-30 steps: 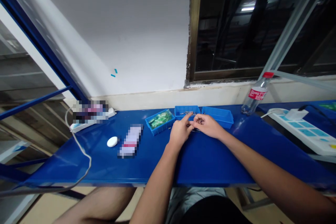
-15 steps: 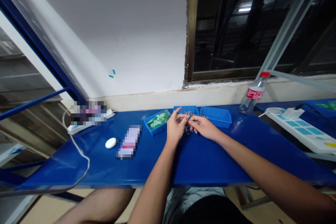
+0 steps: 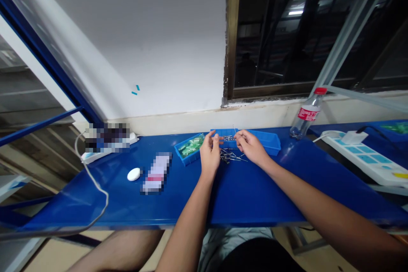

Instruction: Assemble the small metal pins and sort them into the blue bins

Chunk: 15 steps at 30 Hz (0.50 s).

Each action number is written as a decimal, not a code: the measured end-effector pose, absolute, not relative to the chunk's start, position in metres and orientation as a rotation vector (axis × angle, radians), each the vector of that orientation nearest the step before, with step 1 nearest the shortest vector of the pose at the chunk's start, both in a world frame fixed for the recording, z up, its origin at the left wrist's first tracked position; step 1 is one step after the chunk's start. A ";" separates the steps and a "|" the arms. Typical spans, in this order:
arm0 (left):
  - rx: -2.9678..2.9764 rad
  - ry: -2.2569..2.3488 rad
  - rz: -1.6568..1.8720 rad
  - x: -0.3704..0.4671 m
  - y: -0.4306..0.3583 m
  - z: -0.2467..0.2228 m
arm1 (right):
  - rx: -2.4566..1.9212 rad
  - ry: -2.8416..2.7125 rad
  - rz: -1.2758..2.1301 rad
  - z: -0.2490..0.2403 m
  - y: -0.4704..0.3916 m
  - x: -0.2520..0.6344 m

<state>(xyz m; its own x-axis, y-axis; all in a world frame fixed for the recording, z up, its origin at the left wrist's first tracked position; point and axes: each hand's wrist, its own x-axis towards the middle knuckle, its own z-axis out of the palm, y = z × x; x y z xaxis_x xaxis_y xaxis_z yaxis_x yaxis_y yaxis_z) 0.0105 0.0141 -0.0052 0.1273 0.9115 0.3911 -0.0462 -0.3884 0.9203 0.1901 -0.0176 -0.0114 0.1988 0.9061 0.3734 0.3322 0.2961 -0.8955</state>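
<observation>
Left of the pins (image 3: 232, 157), the left hand's (image 3: 210, 151) fingers are hovering half-curled, any hold unclear; right of them, the right hand's (image 3: 250, 147) fingers are pinching a rod (image 3: 234, 128).

A person's right hand (image 3: 251, 148) pinches a thin metal pin (image 3: 234, 128) above a blue table (image 3: 172, 210); the left hand (image 3: 210, 155) curls beside a blue bin (image 3: 192, 160) of green packets (image 3: 190, 146).
</observation>
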 end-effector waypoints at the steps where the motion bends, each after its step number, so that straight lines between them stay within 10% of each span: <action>1: 1.542 0.874 1.402 0.011 0.015 -0.006 | -1.289 -1.357 0.587 -0.011 -0.017 0.191; 15: 1.630 0.909 1.398 0.010 0.012 -0.004 | -1.409 -2.145 0.024 -0.026 -0.021 0.194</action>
<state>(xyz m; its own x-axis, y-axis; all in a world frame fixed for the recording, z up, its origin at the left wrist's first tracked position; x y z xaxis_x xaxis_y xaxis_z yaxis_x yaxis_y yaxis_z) 0.0102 0.0120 -0.0038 0.1357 0.8944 0.4261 0.0259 -0.4332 0.9009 0.1939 -0.0213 -0.0256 -0.2848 0.8488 0.4455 0.8388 0.4456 -0.3129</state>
